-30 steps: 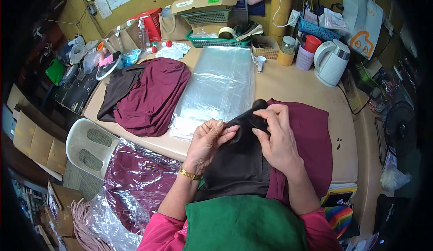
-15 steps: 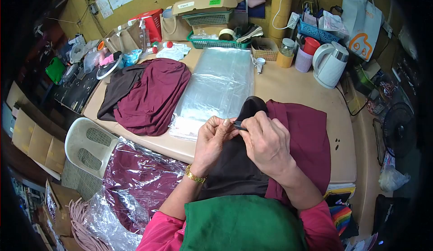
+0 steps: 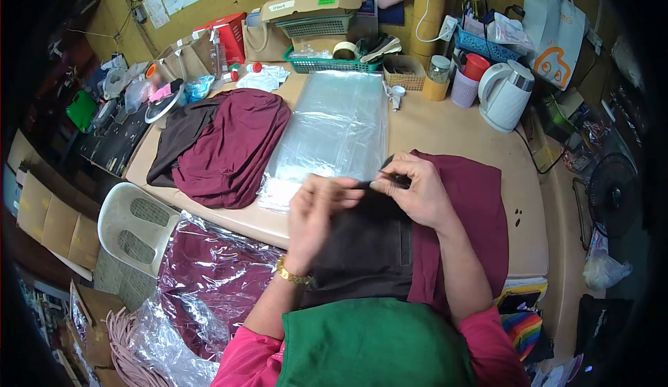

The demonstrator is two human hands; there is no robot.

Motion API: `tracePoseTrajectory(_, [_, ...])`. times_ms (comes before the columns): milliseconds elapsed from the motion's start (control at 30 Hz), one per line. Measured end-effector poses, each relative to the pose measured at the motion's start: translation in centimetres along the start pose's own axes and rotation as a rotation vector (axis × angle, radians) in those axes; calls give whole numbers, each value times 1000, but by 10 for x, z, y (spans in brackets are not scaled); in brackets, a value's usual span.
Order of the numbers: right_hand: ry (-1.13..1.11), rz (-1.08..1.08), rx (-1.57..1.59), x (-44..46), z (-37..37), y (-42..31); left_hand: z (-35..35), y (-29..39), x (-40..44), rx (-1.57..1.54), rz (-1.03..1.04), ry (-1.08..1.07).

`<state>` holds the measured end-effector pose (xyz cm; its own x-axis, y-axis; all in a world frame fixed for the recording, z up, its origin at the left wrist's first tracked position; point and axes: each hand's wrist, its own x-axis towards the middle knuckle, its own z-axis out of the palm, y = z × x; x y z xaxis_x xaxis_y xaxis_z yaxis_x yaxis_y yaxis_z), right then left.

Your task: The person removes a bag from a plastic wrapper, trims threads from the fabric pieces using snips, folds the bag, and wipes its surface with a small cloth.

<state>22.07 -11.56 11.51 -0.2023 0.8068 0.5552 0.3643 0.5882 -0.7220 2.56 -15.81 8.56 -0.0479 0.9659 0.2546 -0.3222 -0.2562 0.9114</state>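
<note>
A garment with a black part [image 3: 362, 248] and a maroon part [image 3: 466, 213] lies in front of me at the table's near edge. My left hand [image 3: 313, 209], blurred by motion, pinches the black fabric's upper edge. Beside it, my right hand [image 3: 417, 188] has thumb and forefinger closed on the same edge, a short stretch of cloth between the two hands. Something small and dark shows under the right fingers; what it is, I cannot make out. A slit-like seam [image 3: 405, 242] runs down the black cloth below the right hand.
Clear plastic bags [image 3: 334, 122] lie stacked mid-table, beside a heap of maroon and black clothing [image 3: 233, 143]. A white kettle [image 3: 506, 98] stands back right. Left of me, a white plastic chair [image 3: 115, 223] adjoins plastic-wrapped maroon clothing [image 3: 209, 269]. Green baskets [image 3: 327, 63] sit behind.
My hands have drawn slightly apart along the black edge, the right one moving up and turning. The dark tool-like piece between my fingers is now mostly hidden. The black cloth lies flatter.
</note>
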Motion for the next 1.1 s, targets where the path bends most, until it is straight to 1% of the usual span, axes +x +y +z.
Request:
tracePoseTrajectory(33, [-90,74,56,2,-1,7,-11,4,8,81,38,77])
tracePoseTrajectory(67, [-89,68,54,3,-2,7,-24,4,17,72,144,190])
tracePoseTrajectory(133, [-5,158,102,-1,-1,3,-42,12,25,196,195,158])
tracePoseTrajectory(200, [4,143,119,-2,2,6,-46,18,24,433,106,-28])
tracePoseTrajectory(233, [10,131,137,-3,4,7,-41,16,24,497,22,-62])
tracePoseTrajectory(267, [7,131,140,-4,6,5,-35,12,26,563,71,-138])
tracePoseTrajectory(333, [10,99,94,-6,9,1,-8,21,25,644,52,-168])
tracePoseTrajectory(367, [7,100,94,-7,10,0,-8,14,29,644,50,-166])
tracePoseTrajectory(433, [3,104,116,-8,9,-1,-8,0,37,555,117,-203])
tracePoseTrajectory(467, [4,104,113,-8,8,0,-9,-2,36,553,118,-205])
tracePoseTrajectory(533, [9,97,147,-10,7,2,-4,5,33,511,18,-180])
tracePoseTrajectory(567, [10,99,146,-10,6,4,-5,5,33,509,16,-182])
tracePoseTrajectory(633, [19,107,152,-10,5,7,-8,6,31,365,-210,-147])
tracePoseTrajectory(667, [18,106,155,-10,4,8,-8,5,30,368,-210,-145])
tracePoseTrajectory(733, [-2,161,197,-9,2,9,-9,1,28,102,-221,-97])
tracePoseTrajectory(767, [-3,160,199,-9,2,10,-14,-2,28,19,-243,-183])
tracePoseTrajectory(800, [-21,162,175,-9,3,12,-12,-2,27,20,-242,-183])
tracePoseTrajectory(867, [-37,163,151,-10,5,13,-6,-3,25,-362,-337,-201])
tracePoseTrajectory(933, [60,91,-22,-10,9,11,-3,-7,25,-352,-326,-209])
tracePoseTrajectory(967, [60,89,-22,-10,10,3,-3,-9,26,-344,-316,-215])
tracePoseTrajectory(1033, [228,20,-249,-12,6,-22,-2,-7,27,-343,-290,-202])
tracePoseTrajectory(1067, [227,19,-250,-13,3,-26,-1,-7,28,-342,-266,-190])
tracePoseTrajectory(1100, [193,-101,-343,-15,0,-30,-1,-7,28,-343,-266,-190])
